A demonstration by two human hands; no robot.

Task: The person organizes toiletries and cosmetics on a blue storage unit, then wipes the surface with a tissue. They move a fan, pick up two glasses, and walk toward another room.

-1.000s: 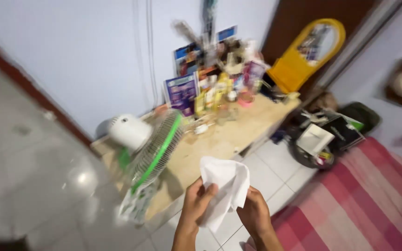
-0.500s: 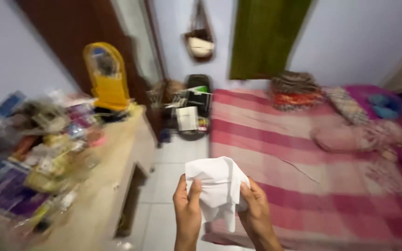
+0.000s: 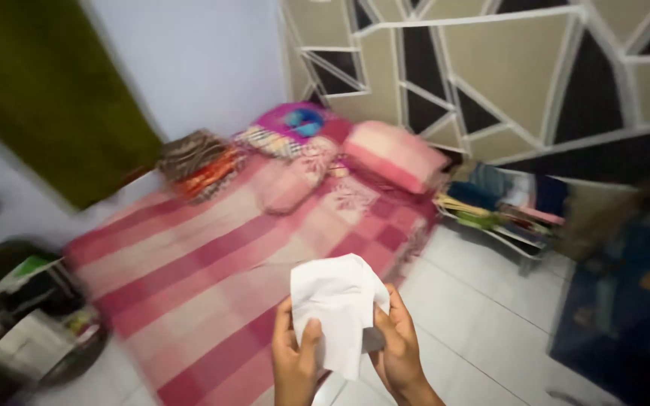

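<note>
Both bare hands meet low in the head view, at about six o'clock, and between them they hold up a crumpled white cloth (image 3: 338, 301) — soft, folded over on itself, its top bulging above the fingers and a loose corner hanging down between the wrists. The left hand (image 3: 293, 359) grips the cloth's lower left edge, thumb pressed on the front and the other fingers curled behind it. The right hand (image 3: 395, 349) closes on the cloth's right side, fingers bent around the fabric and partly tucked under a fold, so both hands are shut on the same piece. Behind the cloth, from about nine o'clock up toward twelve, spreads a pink and red checked bed cover (image 3: 212, 263) on a low bed. At its far end, near twelve o'clock, lie a pale pink rectangular pillow (image 3: 394, 154) and, just left of it, a bright magenta cushion with a blue patch (image 3: 299, 122); a striped brown and orange bundle of folded fabric (image 3: 201, 162) sits at about eleven o'clock. At two o'clock a low white wire rack holding folded coloured clothes (image 3: 502, 207) stands against a wall of beige and black angular panels (image 3: 490, 68). White floor tiles (image 3: 475, 323) show at four o'clock, a dark blue mat (image 3: 626, 316) at three — blurred, its details unclear.
</note>
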